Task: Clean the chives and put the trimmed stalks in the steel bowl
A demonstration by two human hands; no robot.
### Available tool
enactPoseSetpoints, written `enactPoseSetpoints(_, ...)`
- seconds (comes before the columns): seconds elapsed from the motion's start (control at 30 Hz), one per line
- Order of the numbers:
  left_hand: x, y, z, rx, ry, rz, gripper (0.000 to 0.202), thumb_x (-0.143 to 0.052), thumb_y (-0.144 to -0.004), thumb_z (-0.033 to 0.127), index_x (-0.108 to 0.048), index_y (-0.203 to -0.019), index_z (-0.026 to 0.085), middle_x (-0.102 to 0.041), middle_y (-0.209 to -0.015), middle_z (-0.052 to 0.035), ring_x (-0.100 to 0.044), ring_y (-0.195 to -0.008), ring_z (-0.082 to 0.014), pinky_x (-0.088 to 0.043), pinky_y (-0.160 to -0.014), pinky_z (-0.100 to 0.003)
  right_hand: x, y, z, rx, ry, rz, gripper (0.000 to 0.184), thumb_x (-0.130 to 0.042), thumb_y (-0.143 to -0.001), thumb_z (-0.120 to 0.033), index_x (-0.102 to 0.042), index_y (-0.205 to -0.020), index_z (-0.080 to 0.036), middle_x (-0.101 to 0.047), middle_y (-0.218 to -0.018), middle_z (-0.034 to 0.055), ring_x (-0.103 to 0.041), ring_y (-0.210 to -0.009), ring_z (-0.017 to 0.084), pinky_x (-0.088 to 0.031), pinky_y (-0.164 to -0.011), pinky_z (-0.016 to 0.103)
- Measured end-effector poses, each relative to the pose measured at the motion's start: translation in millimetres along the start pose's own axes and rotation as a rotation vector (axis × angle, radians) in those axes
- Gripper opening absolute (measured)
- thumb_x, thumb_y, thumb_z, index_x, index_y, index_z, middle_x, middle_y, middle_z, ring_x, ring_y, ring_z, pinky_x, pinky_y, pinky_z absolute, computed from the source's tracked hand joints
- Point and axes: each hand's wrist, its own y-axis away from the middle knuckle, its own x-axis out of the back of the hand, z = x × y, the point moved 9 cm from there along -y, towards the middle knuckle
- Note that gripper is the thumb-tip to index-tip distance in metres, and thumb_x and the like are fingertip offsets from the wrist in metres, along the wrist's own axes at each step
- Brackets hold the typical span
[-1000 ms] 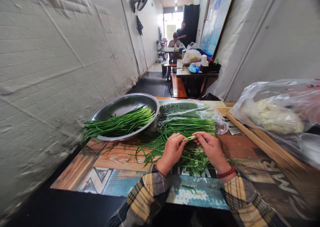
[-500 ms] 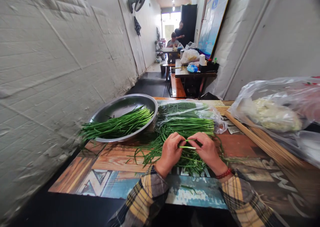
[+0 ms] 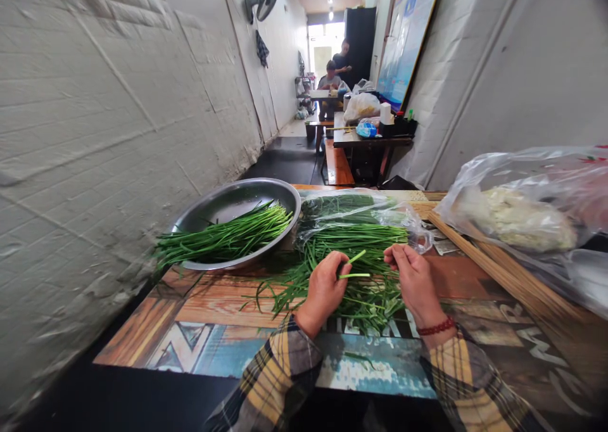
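Observation:
Pinched in my left hand (image 3: 327, 287) are garlic chives (image 3: 355, 275), with two pale green ends poking out to the right. My right hand (image 3: 412, 277) is held apart from it, thumb and fingertips pressed together; whatever they hold is too small to make out. Behind both hands lies a pile of long chives (image 3: 354, 237), partly under a clear plastic bag (image 3: 365, 205). Loose trimmings (image 3: 375, 305) are scattered on the table beneath my hands. A metal basin (image 3: 223, 197) at the left carries a bundle of chives (image 3: 232, 234) whose leaves hang over its rim.
Thin wooden sticks (image 3: 494, 270) lie along the right side of the patterned table (image 3: 228, 299). Beside them sits a plastic bag (image 3: 517, 210) with pale contents. Farther back are another cluttered table (image 3: 349, 138), a bench (image 3: 337, 163) and two people (image 3: 332, 74).
My right hand has drawn away to the right from my left hand and the chive ends. My left hand stays nearly in place, the chive ends now standing free and spread apart.

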Motion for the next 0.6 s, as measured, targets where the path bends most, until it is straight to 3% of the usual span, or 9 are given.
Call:
enactPoseSetpoints(0.17, -7.3, 1.1, -3.5, 0.040, 0.012, -0.077, 0.012, -0.044, -0.093, 0.027, -0.054, -0.093, 0.021, -0.062, -0.084, -0.0009, -0.057, -0.076, -0.0147, -0.041, -0.070, -0.025, -23.6, 7.9, -22.8, 0.156, 0.204, -0.179, 0.030, -0.057, -0.086, -0.047, -0.067, -0.100, -0.023, -0.067, -0.083, 0.0032, -0.060, -0.073, 0.018, -0.047, -0.068, 0.030)
enactPoseSetpoints(0.3, -19.5, 4.7, 3.2, -0.026, 0.006, -0.204, 0.012, -0.045, -0.094, 0.028, -0.055, -0.096, 0.022, -0.063, -0.086, -0.0006, -0.057, -0.075, -0.0143, -0.040, -0.069, -0.024, -33.8, 13.6, -26.7, 0.177, 0.246, -0.218, 0.024, -0.060, -0.084, -0.045, -0.066, -0.082, -0.022, -0.067, -0.075, 0.0022, -0.060, -0.068, 0.017, -0.046, -0.064, 0.029)
enactPoseSetpoints(0.4, -26.0, 5.6, 1.8, -0.030, -0.013, -0.271, 0.013, -0.045, -0.093, 0.027, -0.057, -0.090, 0.022, -0.060, -0.078, 0.0009, -0.054, -0.069, -0.0137, -0.037, -0.064, -0.024, -20.6, 7.4, -17.8, 0.101, 0.177, -0.143, 0.030, -0.056, -0.086, -0.049, -0.065, -0.079, -0.021, -0.066, -0.071, 0.0021, -0.060, -0.066, 0.017, -0.045, -0.063, 0.028)
enactPoseSetpoints(0.5, -7.3, -1.2, -9.5, 0.071, 0.044, -0.078, 0.019, -0.043, -0.094, 0.028, -0.054, -0.080, 0.020, -0.053, -0.069, 0.0022, -0.048, -0.063, -0.0121, -0.034, -0.060, -0.023, 4.0, -2.4, -11.1, 0.048, 0.078, -0.009, 0.033, -0.053, -0.087, -0.051, -0.065, -0.084, -0.020, -0.066, -0.073, 0.0022, -0.060, -0.069, 0.017, -0.046, -0.064, 0.028)
enactPoseSetpoints(0.6, 18.5, -3.8, -23.9, 0.191, 0.208, 0.173, 0.025, -0.041, -0.095, 0.034, -0.051, -0.077, 0.019, -0.048, -0.065, 0.0033, -0.043, -0.059, -0.0106, -0.034, -0.057, -0.021, 7.9, -8.4, -13.4, 0.074, 0.150, -0.083, 0.032, -0.054, -0.087, -0.049, -0.066, -0.083, -0.019, -0.068, -0.074, 0.0026, -0.062, -0.072, 0.018, -0.047, -0.067, 0.029)
